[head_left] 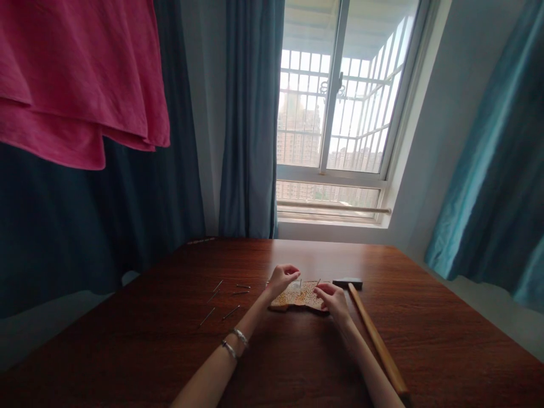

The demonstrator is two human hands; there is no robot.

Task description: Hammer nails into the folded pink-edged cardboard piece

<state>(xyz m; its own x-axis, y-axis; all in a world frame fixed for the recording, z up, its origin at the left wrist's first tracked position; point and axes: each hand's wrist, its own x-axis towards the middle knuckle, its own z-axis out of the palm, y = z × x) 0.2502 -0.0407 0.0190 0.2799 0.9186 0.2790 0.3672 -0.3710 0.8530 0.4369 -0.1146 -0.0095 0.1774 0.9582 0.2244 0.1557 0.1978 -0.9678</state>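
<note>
A small flat wooden block [297, 297], pale and speckled with many holes, lies on the dark wooden table [170, 340]. Two thin nails stand up from its far edge. My left hand [280, 279] curls over the block's left end, fingers pinched near one upright nail. My right hand [334, 300] rests on the block's right end with fingers closed in a pinch by the other nail. What each pinch holds is too small to make out. Two bracelets [234, 343] circle my left wrist.
A hammer [374, 334] with a long wooden handle and dark head lies right of the block. Several loose nails [225, 300] are scattered to the left. A window [340, 113], blue curtains and a hanging pink cloth [76, 79] lie beyond the table.
</note>
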